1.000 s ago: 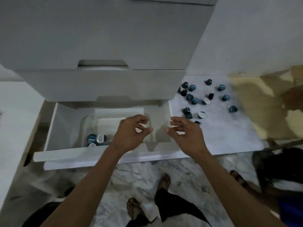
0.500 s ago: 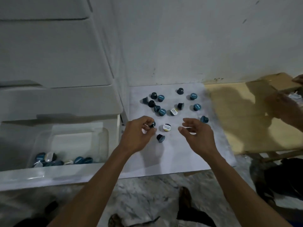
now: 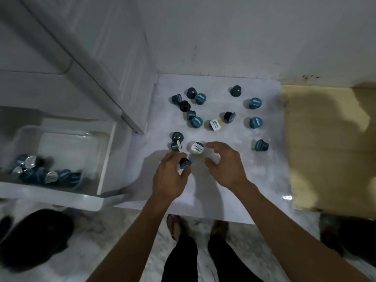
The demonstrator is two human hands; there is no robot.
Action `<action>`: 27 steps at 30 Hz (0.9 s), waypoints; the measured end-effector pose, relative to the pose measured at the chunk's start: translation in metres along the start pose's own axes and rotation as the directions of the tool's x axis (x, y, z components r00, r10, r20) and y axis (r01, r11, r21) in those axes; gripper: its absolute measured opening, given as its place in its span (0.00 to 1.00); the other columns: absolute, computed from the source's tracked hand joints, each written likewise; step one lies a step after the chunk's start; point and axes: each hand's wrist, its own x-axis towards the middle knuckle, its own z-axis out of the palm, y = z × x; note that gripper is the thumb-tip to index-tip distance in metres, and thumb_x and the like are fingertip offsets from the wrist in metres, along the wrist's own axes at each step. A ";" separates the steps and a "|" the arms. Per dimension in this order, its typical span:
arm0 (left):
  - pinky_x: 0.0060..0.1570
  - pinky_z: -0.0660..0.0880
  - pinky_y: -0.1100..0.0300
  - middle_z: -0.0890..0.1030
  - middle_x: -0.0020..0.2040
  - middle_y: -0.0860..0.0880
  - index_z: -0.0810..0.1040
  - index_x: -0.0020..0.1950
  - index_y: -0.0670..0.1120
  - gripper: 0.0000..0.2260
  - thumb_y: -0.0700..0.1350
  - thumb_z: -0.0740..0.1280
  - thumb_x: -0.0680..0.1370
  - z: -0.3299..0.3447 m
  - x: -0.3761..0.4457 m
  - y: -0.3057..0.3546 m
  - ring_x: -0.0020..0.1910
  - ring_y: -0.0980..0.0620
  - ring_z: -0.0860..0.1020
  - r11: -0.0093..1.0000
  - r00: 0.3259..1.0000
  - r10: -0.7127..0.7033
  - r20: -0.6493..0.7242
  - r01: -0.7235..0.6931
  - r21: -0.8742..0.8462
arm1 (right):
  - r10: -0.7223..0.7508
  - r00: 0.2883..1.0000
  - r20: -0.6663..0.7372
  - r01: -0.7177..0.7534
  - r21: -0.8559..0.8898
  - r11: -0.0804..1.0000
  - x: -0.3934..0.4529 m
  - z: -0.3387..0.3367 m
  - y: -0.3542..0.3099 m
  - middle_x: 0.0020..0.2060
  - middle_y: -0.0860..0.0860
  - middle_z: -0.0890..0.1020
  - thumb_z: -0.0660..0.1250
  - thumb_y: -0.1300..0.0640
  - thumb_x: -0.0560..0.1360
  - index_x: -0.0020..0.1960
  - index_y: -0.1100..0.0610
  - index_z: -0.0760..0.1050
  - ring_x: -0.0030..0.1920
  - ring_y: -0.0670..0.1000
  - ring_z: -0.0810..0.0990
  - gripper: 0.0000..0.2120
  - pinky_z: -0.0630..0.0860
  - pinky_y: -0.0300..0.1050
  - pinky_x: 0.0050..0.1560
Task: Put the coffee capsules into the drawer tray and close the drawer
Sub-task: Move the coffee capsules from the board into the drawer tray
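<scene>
- White marble-look countertop runs beside a white drawer cabinet, with a pale wall behind.
- Loose coffee capsules lie scattered over the countertop, most dark blue or teal, some upright and some tipped on their sides.
- One dark capsule sits pinched between the thumb and fingertips of the left hand, just above the counter near its front edge.
- A white-lidded capsule rests on the counter just beyond the hands; the right hand hovers over it with fingers spread and curved, gripping nothing, its fingertip close to the lid.
- Two more capsules sit together just beyond the left hand's fingers.
- Further left, the drawer stands pulled open; a clear tray lies inside it.
- A cluster of capsules is piled in the near left part of that tray.
- On the right, a tan board adjoins the countertop.
- Below, the person's sandalled feet stand on a marbled floor.
</scene>
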 end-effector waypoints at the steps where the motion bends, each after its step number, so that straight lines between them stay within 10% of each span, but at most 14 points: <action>1: 0.48 0.72 0.61 0.81 0.50 0.49 0.79 0.55 0.49 0.09 0.45 0.70 0.75 0.005 0.005 -0.002 0.50 0.51 0.77 1.000 1.000 -0.002 -0.009 0.002 0.000 | -0.040 0.999 0.010 0.040 -0.017 0.999 0.005 0.005 0.004 0.58 0.53 0.81 0.73 0.63 0.70 0.62 0.55 0.78 0.56 0.55 0.79 0.20 0.69 0.38 0.56; 11: 0.42 0.67 0.80 0.82 0.42 0.50 0.83 0.46 0.44 0.03 0.42 0.70 0.77 0.023 0.022 -0.021 0.35 0.63 0.75 0.994 0.990 -0.063 -0.128 0.051 -0.097 | -0.225 0.972 -0.063 0.217 -0.118 0.969 0.028 0.044 0.036 0.56 0.50 0.83 0.75 0.58 0.70 0.56 0.53 0.81 0.53 0.54 0.79 0.14 0.78 0.51 0.52; 27: 0.52 0.79 0.50 0.82 0.56 0.51 0.79 0.59 0.49 0.13 0.49 0.72 0.75 0.044 -0.006 -0.036 0.56 0.50 0.78 0.991 0.967 -0.008 -0.255 -0.026 -0.129 | -0.333 0.898 -0.288 0.294 -0.170 0.941 0.012 0.064 0.048 0.50 0.56 0.85 0.75 0.55 0.71 0.53 0.61 0.82 0.52 0.50 0.78 0.14 0.70 0.36 0.60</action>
